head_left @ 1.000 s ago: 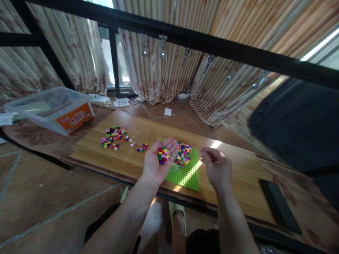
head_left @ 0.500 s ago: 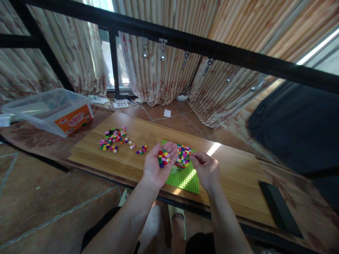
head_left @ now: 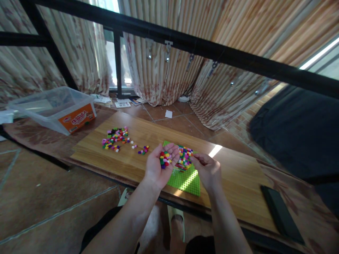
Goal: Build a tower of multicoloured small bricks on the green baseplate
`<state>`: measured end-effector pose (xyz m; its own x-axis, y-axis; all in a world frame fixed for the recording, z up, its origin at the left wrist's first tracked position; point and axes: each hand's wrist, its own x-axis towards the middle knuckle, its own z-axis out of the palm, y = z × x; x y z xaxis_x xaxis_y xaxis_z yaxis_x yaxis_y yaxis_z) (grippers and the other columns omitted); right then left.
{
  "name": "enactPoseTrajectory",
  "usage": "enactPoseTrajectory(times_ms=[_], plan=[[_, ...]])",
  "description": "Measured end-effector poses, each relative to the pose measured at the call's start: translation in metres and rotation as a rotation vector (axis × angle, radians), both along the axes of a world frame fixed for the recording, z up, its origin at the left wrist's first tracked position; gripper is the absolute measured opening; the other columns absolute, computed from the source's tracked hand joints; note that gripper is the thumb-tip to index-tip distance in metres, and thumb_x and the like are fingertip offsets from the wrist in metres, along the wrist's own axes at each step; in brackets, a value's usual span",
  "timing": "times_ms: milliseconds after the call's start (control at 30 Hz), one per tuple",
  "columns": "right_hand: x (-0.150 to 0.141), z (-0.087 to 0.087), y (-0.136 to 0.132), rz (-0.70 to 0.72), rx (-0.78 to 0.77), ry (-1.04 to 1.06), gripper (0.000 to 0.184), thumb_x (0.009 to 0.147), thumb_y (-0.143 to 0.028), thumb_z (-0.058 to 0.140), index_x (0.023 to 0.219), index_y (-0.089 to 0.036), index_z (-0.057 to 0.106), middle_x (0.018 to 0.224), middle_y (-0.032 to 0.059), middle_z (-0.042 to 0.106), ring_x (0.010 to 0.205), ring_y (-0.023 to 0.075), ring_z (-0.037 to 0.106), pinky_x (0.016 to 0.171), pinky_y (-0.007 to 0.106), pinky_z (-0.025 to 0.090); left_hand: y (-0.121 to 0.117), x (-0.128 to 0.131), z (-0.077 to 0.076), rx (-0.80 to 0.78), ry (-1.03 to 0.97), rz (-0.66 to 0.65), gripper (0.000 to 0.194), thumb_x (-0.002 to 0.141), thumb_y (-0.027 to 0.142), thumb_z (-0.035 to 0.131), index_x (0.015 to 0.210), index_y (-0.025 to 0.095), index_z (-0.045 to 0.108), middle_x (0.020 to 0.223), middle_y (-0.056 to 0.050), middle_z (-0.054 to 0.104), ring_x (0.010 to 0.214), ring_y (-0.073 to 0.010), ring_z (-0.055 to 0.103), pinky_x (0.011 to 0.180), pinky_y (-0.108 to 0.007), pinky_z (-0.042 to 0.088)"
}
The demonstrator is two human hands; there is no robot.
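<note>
My left hand (head_left: 155,173) is turned palm up and cupped, holding a small heap of coloured building bricks (head_left: 164,160). Just beyond its fingertips stands a multicoloured brick structure (head_left: 184,157) on a green studded baseplate (head_left: 192,183); the hand hides the structure's left side. My right hand (head_left: 209,171) is closed in a pinch, thumb and forefinger at the structure's upper right edge. Whatever lies between those fingertips is too small to make out.
Loose bricks (head_left: 116,135) lie in a spread pile on the left of the wooden board (head_left: 235,180), with a smaller cluster (head_left: 143,150) nearer. A clear plastic bin (head_left: 53,109) stands far left. A dark phone-like slab (head_left: 282,213) rests at right. A black rail (head_left: 180,42) crosses above.
My right hand has moved left from beside the baseplate to the brick structure's edge, fingers still pinched. My left hand has stayed cupped under its bricks. The view has shifted slightly.
</note>
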<state>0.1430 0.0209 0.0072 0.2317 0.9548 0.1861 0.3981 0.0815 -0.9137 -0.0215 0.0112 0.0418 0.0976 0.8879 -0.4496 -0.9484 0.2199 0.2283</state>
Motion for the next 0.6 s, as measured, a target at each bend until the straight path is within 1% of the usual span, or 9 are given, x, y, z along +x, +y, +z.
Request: enactPoseTrajectory(times_ms=[133, 233, 333, 433, 533, 600], plan=[[0.009, 0.0025, 0.0, -0.032, 0.016, -0.05, 0.034, 0.073, -0.049, 0.063, 0.074, -0.015, 0.07, 0.057, 0.0019, 0.064, 0.05, 0.0134, 0.056, 0.048, 0.025, 0.044, 0.0004, -0.0007, -0.0001, -0.005, 0.003, 0.006, 0.027, 0.087, 0.025, 0.047, 0.079, 0.007, 0.067, 0.077, -0.013, 0.067, 0.074, -0.0171, 0.065, 0.078, -0.032, 0.054], [0.0118, 0.0012, 0.0009, -0.048, 0.005, -0.017, 0.036, 0.074, -0.05, 0.062, 0.073, -0.014, 0.068, 0.052, 0.0011, 0.061, 0.047, 0.0126, 0.053, 0.045, 0.024, 0.042, 0.0005, -0.0008, -0.0004, 0.008, 0.009, 0.006, 0.029, 0.087, 0.025, 0.046, 0.079, 0.007, 0.067, 0.078, -0.013, 0.067, 0.074, -0.0175, 0.065, 0.078, -0.034, 0.054], [0.0097, -0.0021, 0.0018, -0.01, -0.022, 0.08, 0.035, 0.071, -0.048, 0.065, 0.076, -0.013, 0.068, 0.056, 0.0014, 0.062, 0.049, 0.0124, 0.054, 0.047, 0.025, 0.045, 0.0003, -0.0007, -0.0004, 0.011, 0.012, 0.004, 0.03, 0.088, 0.026, 0.046, 0.078, 0.006, 0.067, 0.077, -0.013, 0.066, 0.074, -0.0179, 0.065, 0.078, -0.034, 0.054], [0.006, -0.0038, 0.0023, 0.028, -0.077, 0.145, 0.036, 0.067, -0.045, 0.069, 0.082, -0.013, 0.068, 0.065, 0.0034, 0.066, 0.054, 0.0128, 0.056, 0.049, 0.025, 0.047, 0.0003, -0.0006, -0.0001, 0.008, 0.01, 0.005, 0.03, 0.088, 0.025, 0.046, 0.078, 0.006, 0.067, 0.077, -0.013, 0.066, 0.076, -0.0186, 0.065, 0.078, -0.034, 0.054], [0.0035, -0.0033, 0.0029, 0.026, -0.133, 0.161, 0.039, 0.064, -0.045, 0.072, 0.087, -0.013, 0.068, 0.071, 0.0052, 0.069, 0.056, 0.0137, 0.059, 0.051, 0.027, 0.049, 0.0004, -0.0006, -0.0001, 0.002, 0.014, 0.007, 0.029, 0.087, 0.025, 0.047, 0.078, 0.007, 0.067, 0.077, -0.013, 0.067, 0.075, -0.0182, 0.065, 0.078, -0.034, 0.054], [0.0025, -0.0028, 0.004, 0.006, -0.154, 0.174, 0.041, 0.062, -0.045, 0.072, 0.086, -0.013, 0.068, 0.07, 0.005, 0.069, 0.055, 0.0135, 0.058, 0.051, 0.027, 0.049, 0.0006, -0.0005, -0.0003, 0.001, 0.019, 0.01, 0.028, 0.087, 0.025, 0.047, 0.079, 0.007, 0.067, 0.078, -0.013, 0.067, 0.075, -0.0181, 0.065, 0.077, -0.035, 0.054]])
